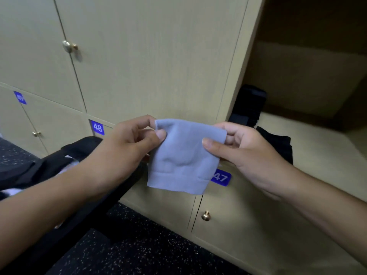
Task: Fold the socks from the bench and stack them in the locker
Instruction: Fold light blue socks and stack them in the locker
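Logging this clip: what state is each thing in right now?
Light blue sock: folded, held up in the air.
Left hand: pinches the sock's top left corner.
Right hand: pinches its top right corner.
Open locker: door open, dark socks on its shelf.
Locker 47: closed.
Locker 48: closed.

The sock [181,157] hides part of the number plate [221,178] (47)

A single head-worn camera looked forward and down from close range, facing the locker doors [149,66], with the open locker [309,135] at right and the speckled floor [139,255] below.
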Available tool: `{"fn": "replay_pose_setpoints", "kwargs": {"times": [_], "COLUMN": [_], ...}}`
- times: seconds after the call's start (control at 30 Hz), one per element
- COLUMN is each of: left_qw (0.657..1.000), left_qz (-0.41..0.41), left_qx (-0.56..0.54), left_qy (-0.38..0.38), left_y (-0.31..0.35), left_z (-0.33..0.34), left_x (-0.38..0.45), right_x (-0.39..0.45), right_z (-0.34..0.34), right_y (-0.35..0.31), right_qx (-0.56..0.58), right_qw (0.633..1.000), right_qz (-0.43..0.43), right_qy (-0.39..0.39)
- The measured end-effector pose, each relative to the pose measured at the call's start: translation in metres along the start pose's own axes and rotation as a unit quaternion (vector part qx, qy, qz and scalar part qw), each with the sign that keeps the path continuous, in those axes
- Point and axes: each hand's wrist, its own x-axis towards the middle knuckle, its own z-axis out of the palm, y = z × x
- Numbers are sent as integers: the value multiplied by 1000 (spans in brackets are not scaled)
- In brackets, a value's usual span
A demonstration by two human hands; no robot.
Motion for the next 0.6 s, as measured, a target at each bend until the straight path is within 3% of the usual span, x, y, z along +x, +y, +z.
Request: {"fn": "replay_pose_setpoints", "kwargs": {"times": [0.37, 0.6], "left_qw": [996, 995], "left_qz": [-4, -13], "left_qx": [-21, 2], "left_qy": [-91, -97], "left_y": [6, 6], "left_z": [75, 96], "left_x": [11, 19], "right_x": [-31, -40], "right_z": [-52, -112], "right_y": [-12, -21], "right_qx": [-199, -235], "right_qw": [979, 971], "right_qz": [-36, 31], "right_qy": [-7, -16]}}
